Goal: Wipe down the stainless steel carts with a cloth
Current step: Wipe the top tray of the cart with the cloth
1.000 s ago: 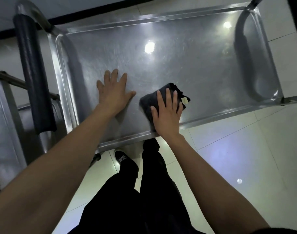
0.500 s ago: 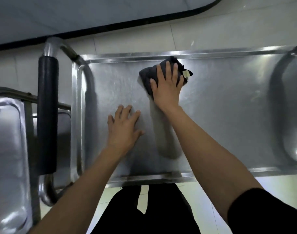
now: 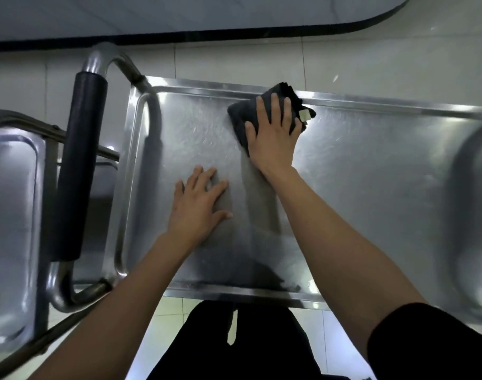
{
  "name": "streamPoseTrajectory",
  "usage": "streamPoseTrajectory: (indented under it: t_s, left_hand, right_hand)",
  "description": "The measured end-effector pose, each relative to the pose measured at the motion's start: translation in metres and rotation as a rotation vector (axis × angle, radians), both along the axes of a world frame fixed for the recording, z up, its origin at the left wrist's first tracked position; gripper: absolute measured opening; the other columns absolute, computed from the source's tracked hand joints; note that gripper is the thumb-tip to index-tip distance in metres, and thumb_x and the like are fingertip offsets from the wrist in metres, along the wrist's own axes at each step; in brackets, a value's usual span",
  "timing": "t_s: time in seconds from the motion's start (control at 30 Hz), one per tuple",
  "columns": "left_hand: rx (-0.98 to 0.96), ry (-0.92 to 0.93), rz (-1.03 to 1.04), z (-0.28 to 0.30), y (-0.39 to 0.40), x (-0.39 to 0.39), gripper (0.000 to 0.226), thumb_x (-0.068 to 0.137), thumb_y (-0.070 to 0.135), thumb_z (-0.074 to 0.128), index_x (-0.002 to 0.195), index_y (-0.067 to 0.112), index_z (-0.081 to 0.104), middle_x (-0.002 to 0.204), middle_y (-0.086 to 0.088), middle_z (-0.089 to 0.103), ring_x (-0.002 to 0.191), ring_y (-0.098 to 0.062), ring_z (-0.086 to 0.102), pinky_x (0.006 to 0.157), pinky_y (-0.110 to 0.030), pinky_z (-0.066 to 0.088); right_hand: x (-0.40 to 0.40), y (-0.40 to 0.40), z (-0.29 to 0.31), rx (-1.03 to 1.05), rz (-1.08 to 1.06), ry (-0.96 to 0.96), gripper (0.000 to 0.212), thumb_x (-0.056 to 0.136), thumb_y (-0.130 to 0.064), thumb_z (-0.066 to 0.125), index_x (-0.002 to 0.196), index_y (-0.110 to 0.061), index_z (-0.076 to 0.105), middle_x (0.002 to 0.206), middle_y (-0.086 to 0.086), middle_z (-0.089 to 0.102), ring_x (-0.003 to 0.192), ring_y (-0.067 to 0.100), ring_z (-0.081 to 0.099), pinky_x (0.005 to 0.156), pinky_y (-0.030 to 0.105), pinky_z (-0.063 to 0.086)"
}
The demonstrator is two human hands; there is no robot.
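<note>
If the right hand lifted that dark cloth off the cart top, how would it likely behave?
The dark cloth would probably go limp and unfold, since it lies bunched in soft folds under the right hand. It looks light, being thin fabric. On the smooth cart top it likely slides easily when pushed; its tag may flap loose.

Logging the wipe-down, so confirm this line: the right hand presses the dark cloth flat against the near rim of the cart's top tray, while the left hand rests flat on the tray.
Not quite. In the head view the right hand presses the dark cloth against the far rim of the tray, not the near one. The left hand does rest flat on the tray.
</note>
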State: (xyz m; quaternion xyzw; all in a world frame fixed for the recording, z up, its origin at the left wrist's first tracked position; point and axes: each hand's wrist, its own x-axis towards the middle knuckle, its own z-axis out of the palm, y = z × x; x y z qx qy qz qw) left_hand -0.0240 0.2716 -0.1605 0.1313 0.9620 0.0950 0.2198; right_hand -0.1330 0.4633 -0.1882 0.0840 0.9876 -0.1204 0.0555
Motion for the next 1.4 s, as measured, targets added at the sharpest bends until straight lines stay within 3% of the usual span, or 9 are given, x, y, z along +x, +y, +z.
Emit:
streamPoseTrajectory:
  t_s: [0.17,0.4,0.67,0.87,0.97,1.13,1.27,1.4]
  left_hand:
    - [-0.025,0.008,-0.029,-0.001,-0.005,0.006,0.076,0.092,0.059,0.056,0.156,0.033,0.026,0.168,-0.003,0.008,0.155,-0.026,-0.001,0.121,-0.059,0.013]
    - [0.030,0.025,0.129,0.007,-0.046,0.061,0.056,0.096,0.038,0.058,0.148,0.025,0.041,0.164,-0.007,0.019,0.153,-0.028,0.009,0.120,-0.056,0.019]
    - [0.021,0.096,0.131,0.002,-0.068,0.101,0.048,0.099,0.044,0.047,0.144,0.028,0.042,0.160,-0.007,0.022,0.150,-0.030,0.013,0.116,-0.058,0.022]
    - [0.005,0.071,0.127,-0.001,-0.067,0.103,0.050,0.094,0.037,0.056,0.141,0.026,0.044,0.155,-0.007,0.024,0.149,-0.031,0.013,0.114,-0.066,0.021]
    - [0.014,0.093,0.125,-0.001,-0.067,0.094,0.047,0.091,0.034,0.060,0.136,0.020,0.052,0.155,-0.008,0.028,0.150,-0.030,0.013,0.115,-0.066,0.022]
    - [0.021,0.091,0.126,-0.003,-0.064,0.074,0.063,0.094,0.037,0.058,0.150,0.025,0.032,0.162,-0.009,0.019,0.152,-0.033,0.012,0.115,-0.068,0.021]
    - [-0.034,0.117,0.110,-0.002,-0.061,0.064,0.052,0.095,0.045,0.051,0.142,0.028,0.039,0.155,-0.007,0.027,0.148,-0.030,0.017,0.108,-0.073,0.025]
    - [-0.018,0.134,0.182,0.003,-0.043,0.056,0.034,0.094,0.029,0.051,0.128,0.024,0.052,0.147,-0.009,0.034,0.146,-0.032,0.021,0.111,-0.074,0.021]
  right_hand:
    - [0.062,-0.018,0.008,-0.036,-0.004,-0.049,0.063,0.098,-0.040,0.033,0.158,-0.028,0.018,0.167,0.003,0.011,0.153,0.027,0.001,0.119,0.055,0.014]
    - [0.167,-0.040,0.020,0.018,0.052,-0.109,0.062,0.099,-0.047,0.037,0.157,-0.033,0.019,0.165,0.002,0.015,0.151,0.028,0.008,0.116,0.059,0.020]
    - [0.262,-0.061,0.033,0.078,0.118,-0.116,0.063,0.093,-0.058,0.045,0.150,-0.031,0.034,0.154,0.008,0.033,0.136,0.035,0.028,0.100,0.056,0.036]
    - [0.313,-0.063,0.037,0.119,0.244,-0.139,0.067,0.090,-0.061,0.050,0.148,-0.030,0.037,0.141,0.010,0.041,0.122,0.033,0.036,0.090,0.049,0.041]
    - [0.325,-0.067,0.033,0.138,0.268,-0.118,0.066,0.090,-0.060,0.050,0.147,-0.029,0.037,0.140,0.011,0.040,0.120,0.034,0.037,0.089,0.049,0.041]
    - [0.318,-0.072,0.023,0.116,0.197,-0.061,0.058,0.094,-0.052,0.053,0.146,-0.030,0.041,0.141,0.011,0.039,0.124,0.032,0.034,0.087,0.050,0.038]
    - [0.296,-0.067,0.013,0.120,0.155,-0.006,0.058,0.093,-0.048,0.056,0.147,-0.032,0.040,0.144,0.010,0.036,0.130,0.031,0.033,0.094,0.052,0.035]
    - [0.244,-0.059,0.007,0.109,0.141,0.010,0.058,0.096,-0.048,0.050,0.150,-0.033,0.035,0.150,0.010,0.033,0.135,0.032,0.031,0.109,0.053,0.028]
